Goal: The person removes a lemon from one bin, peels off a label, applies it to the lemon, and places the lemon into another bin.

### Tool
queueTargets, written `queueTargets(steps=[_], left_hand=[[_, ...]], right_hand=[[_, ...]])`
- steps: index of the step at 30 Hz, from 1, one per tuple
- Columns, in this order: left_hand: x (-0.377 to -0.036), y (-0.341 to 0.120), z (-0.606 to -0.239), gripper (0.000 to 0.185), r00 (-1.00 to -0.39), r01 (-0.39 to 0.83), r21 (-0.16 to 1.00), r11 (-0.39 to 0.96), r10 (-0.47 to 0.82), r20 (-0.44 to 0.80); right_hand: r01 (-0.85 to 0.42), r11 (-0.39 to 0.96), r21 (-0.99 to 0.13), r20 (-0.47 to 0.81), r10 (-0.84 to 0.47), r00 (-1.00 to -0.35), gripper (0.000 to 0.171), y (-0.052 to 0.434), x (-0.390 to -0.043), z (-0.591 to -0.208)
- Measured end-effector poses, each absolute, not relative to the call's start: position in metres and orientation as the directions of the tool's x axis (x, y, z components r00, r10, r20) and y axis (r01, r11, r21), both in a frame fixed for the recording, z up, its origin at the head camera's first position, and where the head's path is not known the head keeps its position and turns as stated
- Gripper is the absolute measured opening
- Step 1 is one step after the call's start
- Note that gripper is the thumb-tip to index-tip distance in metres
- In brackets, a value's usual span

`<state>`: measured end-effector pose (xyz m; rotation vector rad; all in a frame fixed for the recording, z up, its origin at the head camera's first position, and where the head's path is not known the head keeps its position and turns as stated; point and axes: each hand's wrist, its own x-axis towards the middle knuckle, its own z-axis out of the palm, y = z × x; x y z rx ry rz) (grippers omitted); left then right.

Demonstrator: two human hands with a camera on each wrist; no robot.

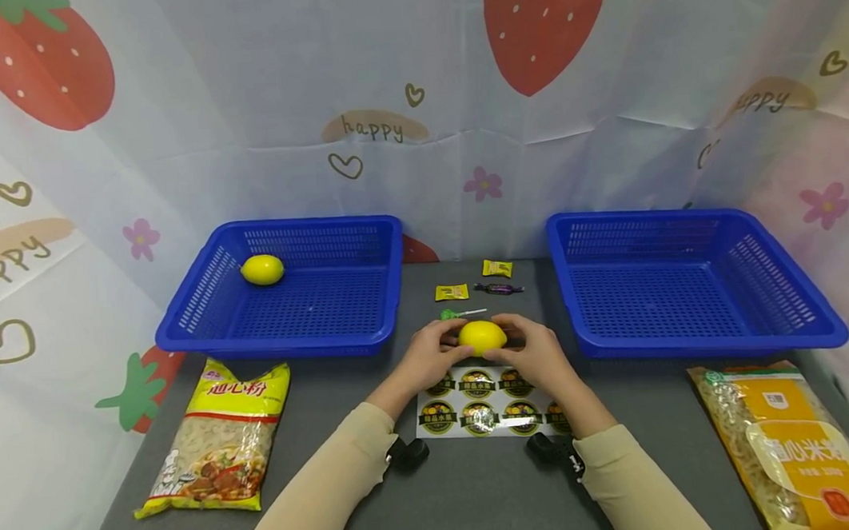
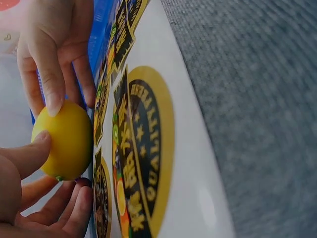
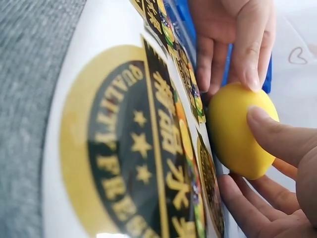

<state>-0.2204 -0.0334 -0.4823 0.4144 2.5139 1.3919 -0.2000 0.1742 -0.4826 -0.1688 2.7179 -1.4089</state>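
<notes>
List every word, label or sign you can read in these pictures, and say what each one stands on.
"happy": backdrop cloth, printed more than once.
"QUALITY FRE…", cut off by the frame edge: round label on the sticker sheet, under the lemon that the left hand and right hand hold.
Chinese characters: same stickers, left pasta bag, right pasta bag.
Candy wrappers: too small to read.

Staged recording booth, not a real home: strawberry-print backdrop (image 1: 417,121) encloses a grey table (image 1: 479,486), with two blue baskets (image 1: 306,347) (image 1: 695,339), noodle packs (image 1: 221,440), sticker sheet (image 1: 490,410) laid out.
</notes>
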Motion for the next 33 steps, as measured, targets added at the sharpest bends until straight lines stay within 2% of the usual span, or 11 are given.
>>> queueTargets(steps=[11, 23, 33], left_hand=[[-0.2207, -0.0357, -0.4805, 0.058, -0.921, 0.127, 0.862, 0.491, 0.381, -0.081], [-0.2245, -0.0326, -0.4838, 0.05, -0.927, 0.161, 0.863, 0.479, 0.374, -0.035], [-0.2241, -0.0378, -0.484, 0.053, -0.922, 0.163, 0.867, 0.47, 0.386, -0.036]], right_hand=[[-0.096, 0.572, -0.815, -0.005, -0.173, -0.985, 0.066, 0.175, -0.1986, -0.4809], [-0.094, 0.575, -0.813, -0.001, -0.164, -0.986, 0.058, 0.172, -0.2048, -0.4826], [-0.08, 0.579, -0.811, -0.017, -0.16, -0.987, 0.065, 0.1724, -0.2014, -0.4821]])
